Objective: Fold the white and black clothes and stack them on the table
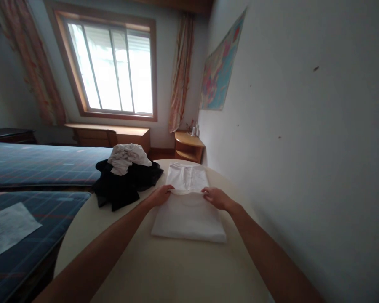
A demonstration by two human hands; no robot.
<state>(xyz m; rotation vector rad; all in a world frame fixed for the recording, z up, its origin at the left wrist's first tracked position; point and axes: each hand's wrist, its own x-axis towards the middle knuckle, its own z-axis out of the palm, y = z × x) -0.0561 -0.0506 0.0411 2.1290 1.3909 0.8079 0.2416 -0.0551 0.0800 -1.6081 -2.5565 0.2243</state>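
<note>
A white shirt (188,216) lies in a narrow folded strip on the cream round table. Its far part (188,176) shows creases and a seam down the middle; whether this is the same garment or a second one under it I cannot tell. Across the middle runs a raised edge. My left hand (161,195) pinches that edge at its left end, fingers closed on the cloth. At the right end my right hand (217,198) grips the same edge between thumb and fingers. Both forearms reach in from the bottom of the view.
A heap of dark clothes (126,185) with a crumpled light cloth (128,158) on top sits at the table's (164,273) left edge. Left stand plaid mattresses (50,164), one bearing a paper sheet (11,229). A white wall (303,147) borders the right; a corner shelf (189,141) stands behind.
</note>
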